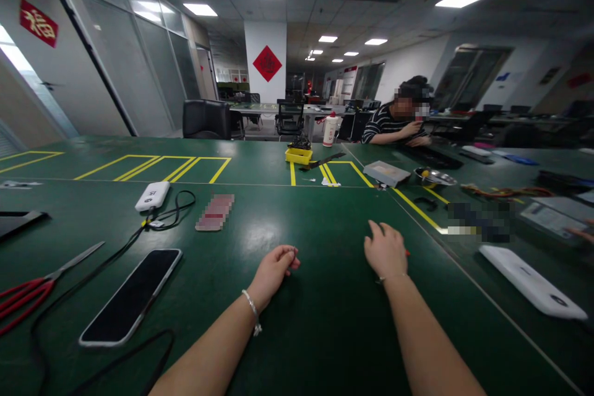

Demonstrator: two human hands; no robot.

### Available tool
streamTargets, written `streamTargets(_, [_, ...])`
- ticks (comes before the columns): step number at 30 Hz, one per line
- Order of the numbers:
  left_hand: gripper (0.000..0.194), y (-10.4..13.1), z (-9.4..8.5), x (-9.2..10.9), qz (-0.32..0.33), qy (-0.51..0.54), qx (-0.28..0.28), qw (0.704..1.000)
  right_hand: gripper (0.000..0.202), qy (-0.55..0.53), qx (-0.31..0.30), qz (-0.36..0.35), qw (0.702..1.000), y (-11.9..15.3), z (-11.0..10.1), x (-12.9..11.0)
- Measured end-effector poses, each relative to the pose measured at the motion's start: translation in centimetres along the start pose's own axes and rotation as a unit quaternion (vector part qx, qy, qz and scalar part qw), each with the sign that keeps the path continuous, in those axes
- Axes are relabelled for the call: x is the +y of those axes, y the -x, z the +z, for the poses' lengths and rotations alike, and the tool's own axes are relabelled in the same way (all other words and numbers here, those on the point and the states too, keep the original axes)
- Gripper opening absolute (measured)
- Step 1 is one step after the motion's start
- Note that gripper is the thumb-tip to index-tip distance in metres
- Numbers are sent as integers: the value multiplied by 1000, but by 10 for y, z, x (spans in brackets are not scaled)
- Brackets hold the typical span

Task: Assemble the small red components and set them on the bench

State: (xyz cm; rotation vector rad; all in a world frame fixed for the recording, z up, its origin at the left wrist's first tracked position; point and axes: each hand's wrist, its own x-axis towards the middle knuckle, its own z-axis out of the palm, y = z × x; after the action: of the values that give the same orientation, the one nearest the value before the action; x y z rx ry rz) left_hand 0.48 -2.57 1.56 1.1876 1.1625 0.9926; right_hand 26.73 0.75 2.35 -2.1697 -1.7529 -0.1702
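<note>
My left hand (275, 272) is just above the green tabletop (325, 322), with thumb and forefinger pinched together. Whatever lies between those fingertips is too small to make out. To its right, my right hand (386, 250) is held low over the table, palm down and fingers bent. A small red piece (407, 253) sticks out at that hand's outer edge; the rest of it is hidden under the palm. Left of my left hand lie a phone with a dark screen (132, 297) and a reddish card, blurred out (215, 213).
Red-handled scissors (34, 294), a white device (153, 196) and a black cable (106, 257) lie at left. A yellow tray (298, 156), grey box (386, 173), metal bowl (435, 177) and white power bank (531, 281) lie beyond or right. Another person (399, 114) sits across.
</note>
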Motion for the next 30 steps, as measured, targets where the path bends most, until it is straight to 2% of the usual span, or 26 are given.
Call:
streamTargets(2, [25, 0, -1, -1, 8, 0, -8, 1000, 49, 31, -42, 104, 993, -8, 3, 37])
streamTargets(3, [26, -1, -1, -1, 11, 1, -12, 1000, 50, 34, -59, 134, 989, -9, 5, 50])
streamTargets(6, [28, -1, -2, -2, 15, 9, -12, 1000, 46, 36, -97, 144, 984, -8, 6, 65])
streamTargets(9, [27, 0, -2, -1, 9, 14, -14, 1000, 35, 33, -107, 120, 986, -7, 4, 55])
streamTargets(12, [25, 1, -1, 0, 8, 2, -28, 1000, 27, 6, -106, 98, 990, -6, 1, 35])
streamTargets(15, [24, 3, 0, 1, 18, -25, -43, 999, 18, -121, -93, 59, 987, -1, -3, 4])
streamTargets(17, [23, 4, 1, 2, 16, -37, -50, 998, 13, -270, -107, 34, 956, 6, -5, -23])
streamTargets(20, [23, 5, 3, 4, 17, -34, -65, 997, 14, -468, -162, 10, 869, 21, -8, -63])
streamTargets(22, [22, 5, 3, 4, 28, -28, -78, 996, 15, -541, -195, 1, 818, 31, -9, -82])
streamTargets(24, [21, 5, 3, 4, 36, -26, -86, 995, 16, -577, -234, -14, 782, 38, -9, -93])
streamTargets(27, [19, 5, 3, 3, 38, -31, -88, 995, 16, -603, -273, -31, 749, 44, -7, -97])
streamTargets(30, [19, 5, 3, 1, 37, -45, -93, 994, 14, -623, -242, -18, 744, 46, -5, -99])
